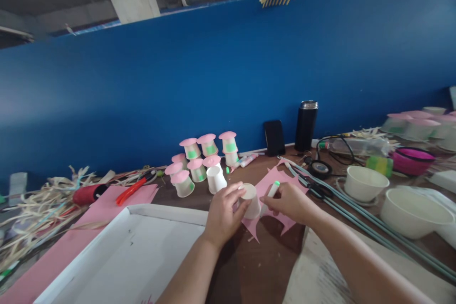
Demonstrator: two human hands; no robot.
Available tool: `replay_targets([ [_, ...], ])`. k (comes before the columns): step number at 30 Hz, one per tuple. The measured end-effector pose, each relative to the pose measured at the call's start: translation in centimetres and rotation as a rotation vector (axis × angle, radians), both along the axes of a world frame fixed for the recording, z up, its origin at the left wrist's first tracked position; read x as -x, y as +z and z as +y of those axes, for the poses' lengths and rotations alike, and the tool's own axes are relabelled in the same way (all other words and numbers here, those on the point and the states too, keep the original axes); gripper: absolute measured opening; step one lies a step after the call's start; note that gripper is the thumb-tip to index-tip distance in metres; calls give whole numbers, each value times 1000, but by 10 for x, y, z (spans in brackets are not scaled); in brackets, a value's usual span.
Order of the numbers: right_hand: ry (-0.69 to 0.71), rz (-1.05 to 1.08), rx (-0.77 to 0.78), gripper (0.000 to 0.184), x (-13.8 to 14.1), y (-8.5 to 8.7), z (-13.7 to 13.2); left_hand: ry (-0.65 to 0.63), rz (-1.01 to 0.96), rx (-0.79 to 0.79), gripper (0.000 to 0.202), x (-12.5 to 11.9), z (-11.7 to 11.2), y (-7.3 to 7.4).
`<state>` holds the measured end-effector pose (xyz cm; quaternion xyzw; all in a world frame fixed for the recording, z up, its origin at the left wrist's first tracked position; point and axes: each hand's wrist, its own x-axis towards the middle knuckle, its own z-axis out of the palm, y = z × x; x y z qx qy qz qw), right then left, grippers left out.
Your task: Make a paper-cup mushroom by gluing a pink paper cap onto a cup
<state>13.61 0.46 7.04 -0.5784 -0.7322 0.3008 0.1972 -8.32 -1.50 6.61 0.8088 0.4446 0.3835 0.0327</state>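
Note:
An upside-down white paper cup [251, 204] stands at the middle of the table, with the fingers of my left hand [228, 209] closed around its left side. In my right hand [287, 202] is a white marker [273, 189] with a green end pointing up. Its lower end is close to the cup's right side; whether the two touch I cannot tell. A cut-up sheet of pink paper [263, 180] lies under the cup and my right hand. Behind stand several upturned cups with green patches and pink paper discs [227, 136] on top, beside a plain white cup [215, 180].
A white box lid [167, 242], pink paper [32, 280], red-handled tool [131, 191] and heaped paper strips [24, 213] lie left. Right are scissors [320, 192], tape [319, 168], white bowls [366, 183] and blue-grey cords [356, 211]. A black bottle [306, 126] and phone [274, 137] stand behind.

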Motion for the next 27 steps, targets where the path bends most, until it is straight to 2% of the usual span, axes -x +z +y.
replay_targets([
  [12, 21, 3, 44, 29, 1, -5, 1, 4, 3, -9, 30, 1, 1, -2],
  [27, 55, 29, 23, 26, 0, -7, 1, 2, -5, -8, 30, 1, 1, -2],
])
